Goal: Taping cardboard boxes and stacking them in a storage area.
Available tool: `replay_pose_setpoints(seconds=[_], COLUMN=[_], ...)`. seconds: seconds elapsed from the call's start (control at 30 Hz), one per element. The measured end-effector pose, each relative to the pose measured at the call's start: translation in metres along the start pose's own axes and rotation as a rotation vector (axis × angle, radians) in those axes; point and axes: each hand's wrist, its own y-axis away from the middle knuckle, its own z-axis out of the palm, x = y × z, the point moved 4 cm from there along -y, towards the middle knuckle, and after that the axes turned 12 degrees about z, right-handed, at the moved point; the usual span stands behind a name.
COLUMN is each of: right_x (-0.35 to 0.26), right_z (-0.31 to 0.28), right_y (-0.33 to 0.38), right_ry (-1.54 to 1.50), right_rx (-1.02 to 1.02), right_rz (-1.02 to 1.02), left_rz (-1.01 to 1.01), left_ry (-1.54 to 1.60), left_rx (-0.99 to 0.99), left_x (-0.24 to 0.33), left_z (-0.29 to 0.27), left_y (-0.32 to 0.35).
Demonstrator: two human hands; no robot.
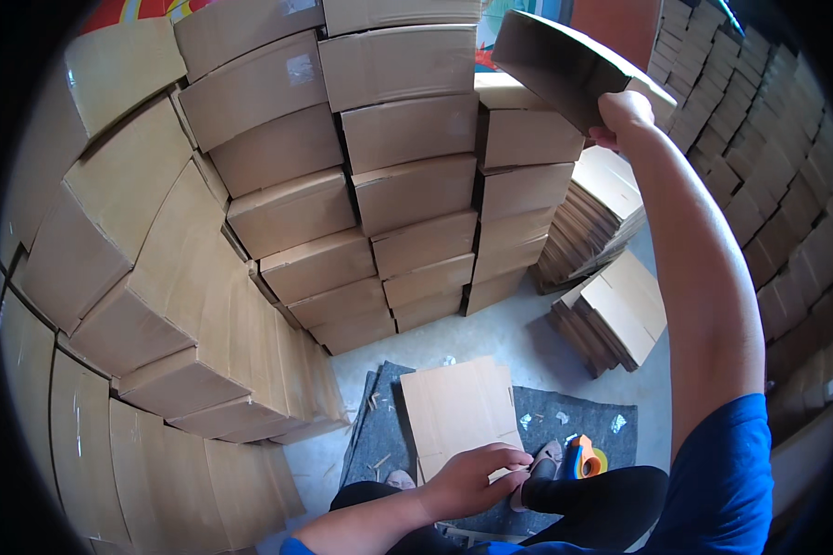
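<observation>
My right arm reaches up to the far right, and my right hand [623,113] is closed on the near end of a cardboard box [555,69]. The box is tilted above the rightmost column of stacked boxes [529,141]; whether it rests on the column I cannot tell. Low in the middle, my left hand [477,476] is empty, its fingers loosely bent and apart from the thumb. Beneath it, a folded flat cardboard piece [458,407] lies on a dark grey mat [574,407]. An orange tape dispenser [583,458] stands by my foot.
Cardboard boxes [403,139] form a tall wall ahead, and more boxes [157,259] line the left side. Flat cardboard bundles [629,314] sit on the floor at right, with another pile [588,231] behind. Stacked cardboard [759,139] fills the far right. Scraps litter the mat.
</observation>
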Motion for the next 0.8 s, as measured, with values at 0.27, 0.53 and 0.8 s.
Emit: replay_pose_setpoints(seconds=[0.27, 0.53, 0.8], right_x=[-0.051, 0.081, 0.487], right_z=[0.104, 0.164, 0.175], right_y=[0.032, 0.1, 0.182], right_ry=[0.327, 0.014, 0.852], right_rx=[-0.083, -0.479, -1.167], right_rz=[-0.34, -0.488, 0.137], left_rz=[0.059, 0.048, -0.194], left_ry=[0.076, 0.042, 0.222], left_rx=[0.024, 0.263, 0.667], left_x=[0.0, 0.016, -0.034], left_z=[-0.028, -0.047, -0.094], left_y=[0.019, 0.039, 0.067])
